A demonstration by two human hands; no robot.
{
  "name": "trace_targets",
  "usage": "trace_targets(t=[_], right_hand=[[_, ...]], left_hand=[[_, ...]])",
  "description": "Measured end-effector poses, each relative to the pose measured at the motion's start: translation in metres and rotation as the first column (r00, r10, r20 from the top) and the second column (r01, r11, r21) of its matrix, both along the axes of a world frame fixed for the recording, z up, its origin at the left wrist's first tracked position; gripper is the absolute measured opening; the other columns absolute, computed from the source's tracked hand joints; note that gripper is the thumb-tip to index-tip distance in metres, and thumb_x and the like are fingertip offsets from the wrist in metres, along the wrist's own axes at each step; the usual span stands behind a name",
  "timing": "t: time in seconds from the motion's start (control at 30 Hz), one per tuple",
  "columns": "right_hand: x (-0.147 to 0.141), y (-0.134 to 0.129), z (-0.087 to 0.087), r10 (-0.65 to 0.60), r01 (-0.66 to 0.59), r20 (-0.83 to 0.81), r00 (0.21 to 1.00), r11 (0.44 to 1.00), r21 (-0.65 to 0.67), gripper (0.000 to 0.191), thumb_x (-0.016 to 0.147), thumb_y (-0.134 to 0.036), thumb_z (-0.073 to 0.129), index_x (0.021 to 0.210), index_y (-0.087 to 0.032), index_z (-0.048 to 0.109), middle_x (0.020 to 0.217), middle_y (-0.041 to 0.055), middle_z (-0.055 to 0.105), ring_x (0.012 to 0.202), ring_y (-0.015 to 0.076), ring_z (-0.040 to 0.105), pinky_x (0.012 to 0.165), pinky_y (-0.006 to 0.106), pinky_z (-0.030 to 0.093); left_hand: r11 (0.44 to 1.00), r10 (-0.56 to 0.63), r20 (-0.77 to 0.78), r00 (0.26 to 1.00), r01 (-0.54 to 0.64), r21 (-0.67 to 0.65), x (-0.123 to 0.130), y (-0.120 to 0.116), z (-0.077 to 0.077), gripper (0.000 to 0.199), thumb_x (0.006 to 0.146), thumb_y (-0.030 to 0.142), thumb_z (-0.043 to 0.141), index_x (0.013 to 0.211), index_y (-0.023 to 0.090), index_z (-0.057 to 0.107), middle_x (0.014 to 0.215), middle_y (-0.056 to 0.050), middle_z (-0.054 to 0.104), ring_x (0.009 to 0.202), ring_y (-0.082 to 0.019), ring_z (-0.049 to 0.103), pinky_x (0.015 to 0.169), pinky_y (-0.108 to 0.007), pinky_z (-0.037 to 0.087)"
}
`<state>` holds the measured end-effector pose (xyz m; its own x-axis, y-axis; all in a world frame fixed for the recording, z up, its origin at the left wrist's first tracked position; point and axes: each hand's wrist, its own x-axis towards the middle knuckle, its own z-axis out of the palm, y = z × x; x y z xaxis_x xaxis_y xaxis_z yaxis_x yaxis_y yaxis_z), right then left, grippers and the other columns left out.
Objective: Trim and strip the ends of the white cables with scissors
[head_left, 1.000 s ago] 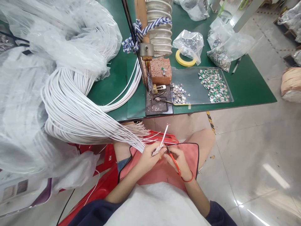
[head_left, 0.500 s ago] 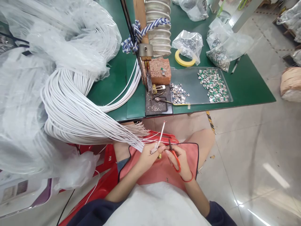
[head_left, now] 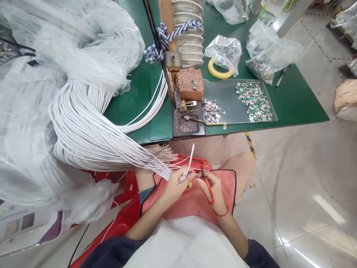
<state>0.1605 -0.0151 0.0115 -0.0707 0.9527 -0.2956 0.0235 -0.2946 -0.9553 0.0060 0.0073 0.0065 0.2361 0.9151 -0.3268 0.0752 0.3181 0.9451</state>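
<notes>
My left hand (head_left: 177, 186) pinches a single white cable (head_left: 190, 158) near a small metal terminal (head_left: 183, 176), and the cable's free end sticks up past my fingers. Just to the right, my right hand (head_left: 214, 191) grips red-handled scissors (head_left: 208, 190) with their dark blades (head_left: 202, 172) pointing up, a short gap from the cable. A huge bundle of white cables (head_left: 83, 128) sweeps in from the left, and its loose ends fan out toward my left hand.
Clear plastic sheeting (head_left: 69, 41) surrounds the bundle at left. Ahead stands a green workbench (head_left: 295, 104) with a brick (head_left: 189, 85), a metal tray of terminals (head_left: 240, 102), yellow tape (head_left: 219, 70) and plastic bags. A red stool (head_left: 122, 212) sits below left.
My right hand and the scissors have moved right, away from the left hand, and the blades now point up. The white cable in my left hand stands more upright.
</notes>
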Motion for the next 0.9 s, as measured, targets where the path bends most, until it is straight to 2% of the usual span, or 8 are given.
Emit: trace_targets(t=[0.13, 0.33, 0.47, 0.7, 0.9], right_hand=[[0.001, 0.0, 0.0, -0.005, 0.004, 0.008, 1.0, 0.997, 0.076, 0.019, 0.083, -0.037, 0.064, 0.089, -0.019, 0.066, 0.089, 0.0081, 0.07, 0.082, 0.0217, 0.066, 0.077, 0.033, 0.055], [-0.004, -0.002, -0.005, 0.074, -0.071, -0.035, 0.997, 0.993, 0.09, 0.013, 0.082, -0.031, 0.066, 0.087, -0.018, 0.067, 0.085, 0.0065, 0.072, 0.079, 0.0208, 0.068, 0.073, 0.03, 0.056], [-0.007, -0.003, -0.006, 0.106, -0.104, -0.036, 0.994, 0.992, 0.066, 0.014, 0.082, -0.031, 0.066, 0.087, -0.019, 0.068, 0.083, 0.0053, 0.072, 0.079, 0.0204, 0.067, 0.074, 0.029, 0.056], [-0.005, -0.003, -0.01, 0.116, -0.113, -0.032, 0.993, 0.991, 0.065, 0.018, 0.082, -0.036, 0.067, 0.082, -0.018, 0.068, 0.076, 0.004, 0.069, 0.072, 0.0178, 0.062, 0.067, 0.026, 0.053], [-0.005, 0.0, -0.007, 0.133, -0.125, -0.06, 0.989, 0.984, 0.125, 0.027, 0.084, -0.041, 0.066, 0.075, -0.016, 0.068, 0.068, 0.0021, 0.063, 0.062, 0.0147, 0.055, 0.059, 0.024, 0.048]], left_hand=[[1.0, 0.024, 0.0, 1.0, -0.024, 0.017, 0.0, 0.001, 0.003, 0.032, 0.084, 0.046, 0.057, 0.074, 0.016, 0.059, 0.056, 0.004, 0.048, 0.051, -0.01, 0.044, 0.054, -0.022, 0.04], [0.999, 0.051, 0.002, 0.999, -0.051, 0.005, 0.0, 0.0, 0.002, 0.03, 0.085, 0.042, 0.056, 0.076, 0.015, 0.063, 0.065, 0.0, 0.058, 0.056, -0.011, 0.048, 0.054, -0.022, 0.041], [0.998, 0.05, 0.027, 0.998, -0.051, 0.044, 0.0, -0.001, 0.001, 0.029, 0.086, 0.04, 0.056, 0.072, 0.015, 0.061, 0.064, 0.0, 0.058, 0.058, -0.012, 0.05, 0.057, -0.023, 0.042], [0.998, 0.031, 0.016, 0.999, -0.032, 0.061, 0.001, -0.001, -0.001, 0.027, 0.088, 0.037, 0.054, 0.073, 0.015, 0.06, 0.064, 0.001, 0.056, 0.058, -0.011, 0.047, 0.057, -0.022, 0.04], [0.998, 0.016, 0.017, 1.0, -0.017, 0.067, 0.002, 0.0, 0.0, 0.029, 0.089, 0.036, 0.053, 0.069, 0.015, 0.057, 0.06, 0.002, 0.052, 0.056, -0.011, 0.045, 0.057, -0.023, 0.039]])
